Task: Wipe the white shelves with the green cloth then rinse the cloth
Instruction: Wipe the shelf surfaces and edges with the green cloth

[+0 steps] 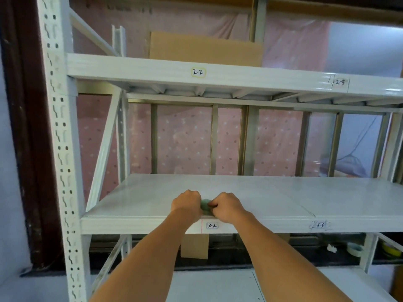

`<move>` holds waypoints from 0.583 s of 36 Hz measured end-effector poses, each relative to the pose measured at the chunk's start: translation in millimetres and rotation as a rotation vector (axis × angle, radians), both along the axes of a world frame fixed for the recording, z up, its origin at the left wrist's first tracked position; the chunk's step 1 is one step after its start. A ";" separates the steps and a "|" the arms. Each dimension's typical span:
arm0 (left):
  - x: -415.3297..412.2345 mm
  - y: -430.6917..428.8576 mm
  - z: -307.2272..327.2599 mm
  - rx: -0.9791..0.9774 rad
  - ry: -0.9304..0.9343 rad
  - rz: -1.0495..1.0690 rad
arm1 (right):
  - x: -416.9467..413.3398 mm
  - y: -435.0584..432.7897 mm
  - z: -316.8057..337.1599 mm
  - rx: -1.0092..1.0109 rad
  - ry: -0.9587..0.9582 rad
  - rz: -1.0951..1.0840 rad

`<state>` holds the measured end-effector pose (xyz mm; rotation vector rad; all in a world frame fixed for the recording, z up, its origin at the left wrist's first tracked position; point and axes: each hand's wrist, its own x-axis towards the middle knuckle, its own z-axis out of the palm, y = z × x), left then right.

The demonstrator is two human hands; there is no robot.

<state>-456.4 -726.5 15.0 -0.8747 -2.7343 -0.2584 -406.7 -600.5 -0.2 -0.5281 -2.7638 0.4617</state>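
Observation:
A small bunched green cloth (pixel 205 206) rests on the front edge of the white middle shelf (pixel 152 199), just above the label 3-2. My left hand (pixel 187 203) and my right hand (pixel 226 205) are both closed on it, one from each side, knuckles up. Most of the cloth is hidden between my fists. A second white shelf (pixel 250 78), labelled 2-2 and 2-3, runs overhead. A lower white shelf (pixel 213 284) lies under my forearms.
A perforated white upright (pixel 60 149) stands at the left with a diagonal brace (pixel 104 149) behind it. Cardboard sheets (pixel 205 49) lean on the upper shelf. A cardboard piece (pixel 194 246), tape rolls (pixel 355 249) and a pink dotted curtain lie behind.

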 end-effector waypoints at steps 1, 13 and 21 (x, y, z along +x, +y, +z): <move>1.1 -2.3 0.1 0.000 -0.002 0.006 | 1.6 -2.1 -0.3 0.000 0.001 0.010; 7.5 -21.4 -2.3 0.031 -0.013 0.050 | 9.4 -14.7 -1.4 -0.015 0.015 0.083; -4.9 -22.9 -3.0 0.037 -0.032 0.036 | 2.5 -13.7 1.8 -0.031 0.014 0.088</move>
